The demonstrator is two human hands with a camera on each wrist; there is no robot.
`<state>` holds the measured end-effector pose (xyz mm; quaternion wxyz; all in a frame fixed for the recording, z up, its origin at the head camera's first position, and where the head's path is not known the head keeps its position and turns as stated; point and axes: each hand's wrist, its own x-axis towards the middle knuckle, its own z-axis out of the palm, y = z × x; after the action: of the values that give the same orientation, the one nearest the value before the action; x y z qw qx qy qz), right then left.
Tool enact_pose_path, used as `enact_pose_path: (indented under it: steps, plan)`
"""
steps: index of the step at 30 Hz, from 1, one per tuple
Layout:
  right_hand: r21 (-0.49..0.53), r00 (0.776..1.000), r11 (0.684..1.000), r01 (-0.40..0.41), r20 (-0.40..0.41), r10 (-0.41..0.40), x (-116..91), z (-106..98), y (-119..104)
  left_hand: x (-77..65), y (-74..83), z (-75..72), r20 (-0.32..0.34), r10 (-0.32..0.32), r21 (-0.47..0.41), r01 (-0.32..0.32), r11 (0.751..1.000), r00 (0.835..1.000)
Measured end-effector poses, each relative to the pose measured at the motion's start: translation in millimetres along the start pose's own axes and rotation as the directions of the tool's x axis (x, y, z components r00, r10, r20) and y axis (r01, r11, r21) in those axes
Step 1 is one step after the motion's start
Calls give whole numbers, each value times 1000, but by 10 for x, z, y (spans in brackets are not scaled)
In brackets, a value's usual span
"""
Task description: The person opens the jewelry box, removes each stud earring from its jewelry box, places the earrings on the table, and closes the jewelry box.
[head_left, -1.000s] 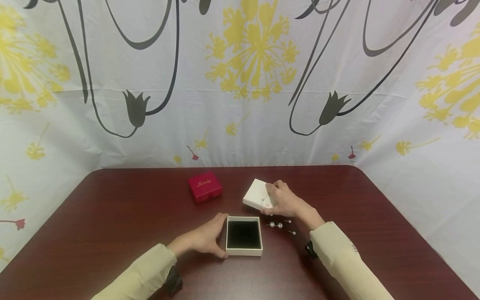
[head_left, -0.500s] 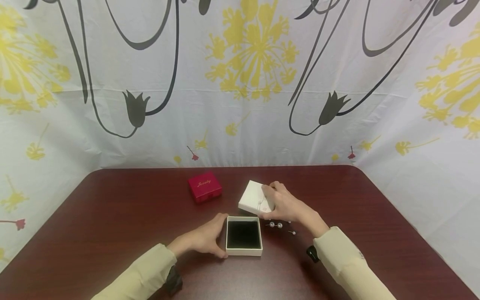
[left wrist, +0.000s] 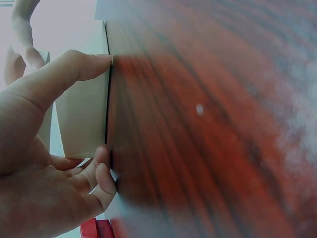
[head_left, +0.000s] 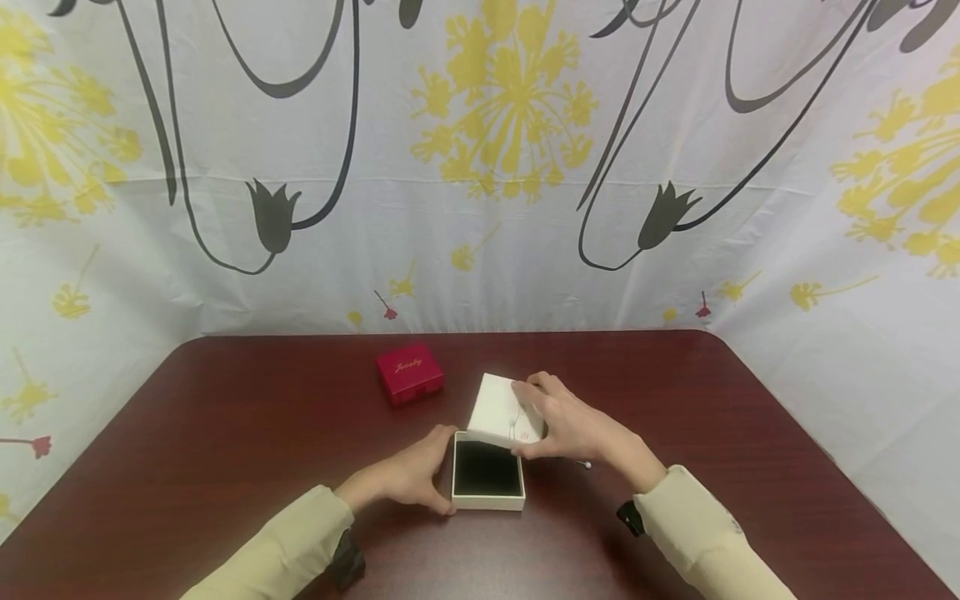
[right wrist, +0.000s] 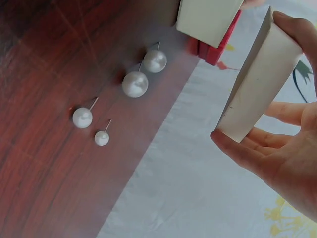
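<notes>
A white box base (head_left: 489, 503) with a black lining stands uncovered on the dark red-brown table (head_left: 247, 417). My left hand (head_left: 405, 473) grips its left side, thumb at the near corner and fingers at the far one. My right hand (head_left: 577, 423) holds a white lid (head_left: 491, 408) by its right part, tilted above the base's far edge. In the right wrist view the lid (right wrist: 262, 84) is raised, with thumb and fingers at its opposite edges. Several pearl stud earrings (right wrist: 135, 84) lie loose on the table below it. The head view hides most of them behind my right hand.
Behind the base, to the left, sits a shut red jewelry box (head_left: 410, 375) with gold lettering. A white patterned curtain (head_left: 480, 250) hangs right behind the table's back edge.
My right hand has carried the lid left and toward me, from the table behind the earrings to the base's far edge. My left hand has stayed on the base.
</notes>
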<state>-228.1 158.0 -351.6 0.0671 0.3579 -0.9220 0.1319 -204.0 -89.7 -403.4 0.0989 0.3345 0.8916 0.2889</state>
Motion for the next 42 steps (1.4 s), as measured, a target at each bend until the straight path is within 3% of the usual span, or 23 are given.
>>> enact_pose_path:
  steps: [17, 25, 42]
  plan:
    - [14, 989, 990, 138, 55, -138, -75, 69, -130, 16, 10, -7, 10, -13, 2, 13, 1000, 1000]
    - [35, 986, 990, 139, 92, -142, -88, 109, -194, 16, 11, -8, 22, -32, 8, 32, 999, 999]
    - [15, 982, 986, 164, 89, -165, -123, 183, -243, 17, 9, -1, 11, -28, 12, 28, 1000, 1000]
